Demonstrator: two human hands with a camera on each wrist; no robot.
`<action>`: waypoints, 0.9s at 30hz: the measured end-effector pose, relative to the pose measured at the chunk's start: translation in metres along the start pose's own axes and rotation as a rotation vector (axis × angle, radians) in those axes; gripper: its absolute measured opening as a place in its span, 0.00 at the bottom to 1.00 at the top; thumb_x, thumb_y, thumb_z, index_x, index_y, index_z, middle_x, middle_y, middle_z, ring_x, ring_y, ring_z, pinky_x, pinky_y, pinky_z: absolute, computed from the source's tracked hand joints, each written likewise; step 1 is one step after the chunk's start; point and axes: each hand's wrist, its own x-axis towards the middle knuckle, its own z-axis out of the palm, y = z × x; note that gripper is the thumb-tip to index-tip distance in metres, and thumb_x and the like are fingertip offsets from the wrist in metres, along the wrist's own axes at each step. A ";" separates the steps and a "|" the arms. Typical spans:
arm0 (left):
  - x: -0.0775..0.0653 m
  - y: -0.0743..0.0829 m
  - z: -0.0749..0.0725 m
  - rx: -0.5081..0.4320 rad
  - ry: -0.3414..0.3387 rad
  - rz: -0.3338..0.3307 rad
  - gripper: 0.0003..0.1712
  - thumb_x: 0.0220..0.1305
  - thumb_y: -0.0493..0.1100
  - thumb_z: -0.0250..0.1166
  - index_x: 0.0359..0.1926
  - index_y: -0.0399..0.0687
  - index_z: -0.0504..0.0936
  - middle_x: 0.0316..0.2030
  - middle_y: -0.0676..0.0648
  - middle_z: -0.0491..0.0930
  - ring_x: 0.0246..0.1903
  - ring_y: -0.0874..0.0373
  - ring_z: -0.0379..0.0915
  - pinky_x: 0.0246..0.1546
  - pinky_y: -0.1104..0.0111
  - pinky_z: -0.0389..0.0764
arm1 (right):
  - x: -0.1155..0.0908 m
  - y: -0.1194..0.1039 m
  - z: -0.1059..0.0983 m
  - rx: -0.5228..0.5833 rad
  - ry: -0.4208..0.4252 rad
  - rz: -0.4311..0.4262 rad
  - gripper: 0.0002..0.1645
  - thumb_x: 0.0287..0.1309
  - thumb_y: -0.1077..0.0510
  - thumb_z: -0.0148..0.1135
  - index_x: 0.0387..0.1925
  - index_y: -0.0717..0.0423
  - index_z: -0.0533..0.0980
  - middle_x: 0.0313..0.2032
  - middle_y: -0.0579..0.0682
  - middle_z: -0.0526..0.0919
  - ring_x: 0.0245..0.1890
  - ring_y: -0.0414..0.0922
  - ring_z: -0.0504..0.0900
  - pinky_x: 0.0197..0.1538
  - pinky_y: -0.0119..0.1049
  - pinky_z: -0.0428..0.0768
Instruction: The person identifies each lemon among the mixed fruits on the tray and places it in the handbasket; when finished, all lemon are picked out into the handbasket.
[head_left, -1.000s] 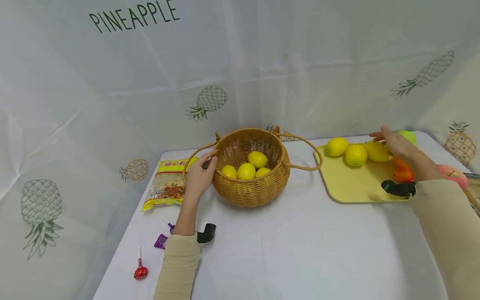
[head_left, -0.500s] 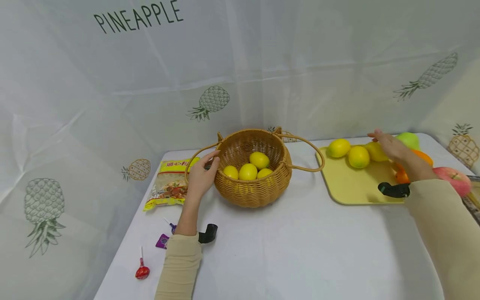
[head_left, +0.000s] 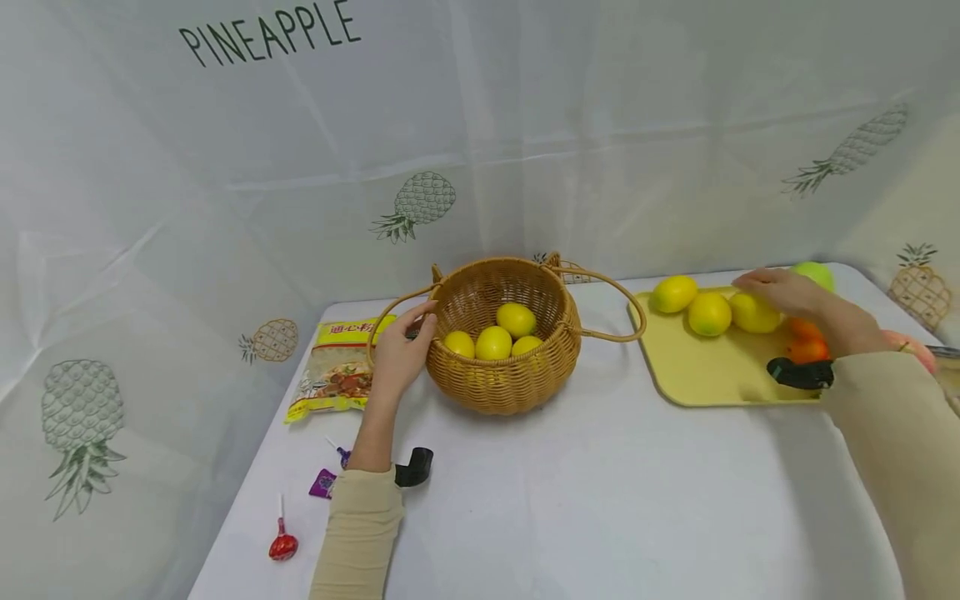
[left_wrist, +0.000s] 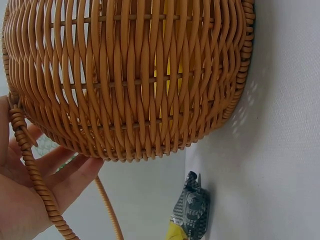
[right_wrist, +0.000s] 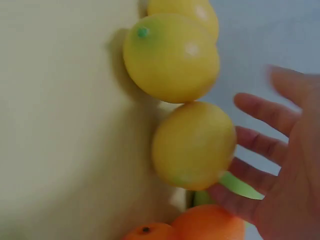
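A round wicker basket [head_left: 495, 379] holds several lemons [head_left: 493, 342]. My left hand [head_left: 401, 350] rests against its left side near the rim, fingers extended along the wicker; in the left wrist view a coiled handle [left_wrist: 37, 175] crosses in front of the palm. My right hand [head_left: 795, 296] is over the far side of a yellow tray [head_left: 705, 375], right beside a lemon [right_wrist: 195, 145]. Its fingers [right_wrist: 262, 147] are spread and straight behind that fruit, nothing gripped. Two more lemons [head_left: 708, 313] lie in a row to the left of it.
Orange fruits [right_wrist: 207, 225] lie on the tray beneath the right wrist, with a green fruit [head_left: 813, 273] behind. A red apple [head_left: 911, 346] is partly hidden by the sleeve. Left of the basket are a noodle bag [head_left: 337, 367], a purple wrapper [head_left: 322, 483] and a red lollipop [head_left: 282, 546].
My right hand has lowered toward the rightmost lemon, its raised fingers now reaching flatter over the fruit's far side. The left hand and the basket have kept their places.
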 end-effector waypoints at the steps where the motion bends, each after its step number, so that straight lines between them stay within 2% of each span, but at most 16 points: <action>1: 0.000 0.000 -0.001 -0.003 0.000 -0.001 0.21 0.72 0.52 0.55 0.62 0.56 0.78 0.57 0.46 0.77 0.55 0.50 0.74 0.48 0.54 0.75 | 0.000 0.000 -0.001 -0.033 0.004 -0.015 0.39 0.73 0.39 0.40 0.64 0.72 0.61 0.62 0.80 0.54 0.58 0.75 0.56 0.57 0.70 0.53; 4: 0.000 0.002 -0.002 0.002 0.001 0.002 0.21 0.72 0.52 0.55 0.62 0.56 0.78 0.57 0.45 0.77 0.55 0.50 0.74 0.48 0.54 0.75 | -0.002 0.000 -0.003 -0.106 0.005 -0.040 0.36 0.66 0.45 0.57 0.60 0.72 0.66 0.57 0.80 0.62 0.50 0.70 0.66 0.52 0.66 0.64; 8: -0.001 0.003 -0.002 0.006 -0.002 0.004 0.21 0.72 0.51 0.55 0.62 0.55 0.78 0.57 0.45 0.77 0.54 0.50 0.74 0.48 0.54 0.75 | -0.006 0.003 -0.002 -0.156 0.024 -0.064 0.35 0.59 0.49 0.67 0.57 0.72 0.69 0.55 0.80 0.66 0.43 0.65 0.70 0.49 0.63 0.68; 10: -0.002 0.004 -0.002 -0.002 -0.004 -0.002 0.21 0.72 0.51 0.55 0.62 0.55 0.78 0.58 0.45 0.77 0.54 0.50 0.74 0.48 0.53 0.75 | -0.007 0.004 -0.002 -0.149 0.025 -0.063 0.36 0.58 0.49 0.68 0.57 0.72 0.69 0.55 0.79 0.66 0.42 0.63 0.69 0.49 0.61 0.68; 19: -0.001 0.001 -0.001 0.005 -0.003 -0.021 0.21 0.72 0.53 0.55 0.62 0.57 0.78 0.58 0.46 0.76 0.55 0.50 0.73 0.49 0.53 0.74 | -0.005 0.010 0.003 -0.105 0.003 -0.045 0.43 0.55 0.48 0.70 0.62 0.72 0.64 0.57 0.81 0.62 0.47 0.67 0.66 0.54 0.66 0.62; 24: -0.001 0.001 -0.002 0.014 0.000 -0.011 0.21 0.72 0.52 0.55 0.62 0.55 0.78 0.58 0.44 0.76 0.55 0.49 0.74 0.48 0.53 0.75 | -0.008 0.012 0.004 -0.107 0.040 -0.073 0.42 0.55 0.50 0.71 0.61 0.72 0.65 0.57 0.81 0.62 0.50 0.69 0.66 0.55 0.67 0.60; 27: -0.002 0.002 -0.002 0.009 -0.005 -0.007 0.21 0.72 0.52 0.55 0.62 0.55 0.78 0.57 0.44 0.77 0.54 0.49 0.74 0.47 0.53 0.75 | -0.014 0.014 0.004 -0.070 0.059 -0.052 0.44 0.56 0.47 0.69 0.64 0.70 0.63 0.58 0.80 0.61 0.52 0.70 0.64 0.55 0.67 0.61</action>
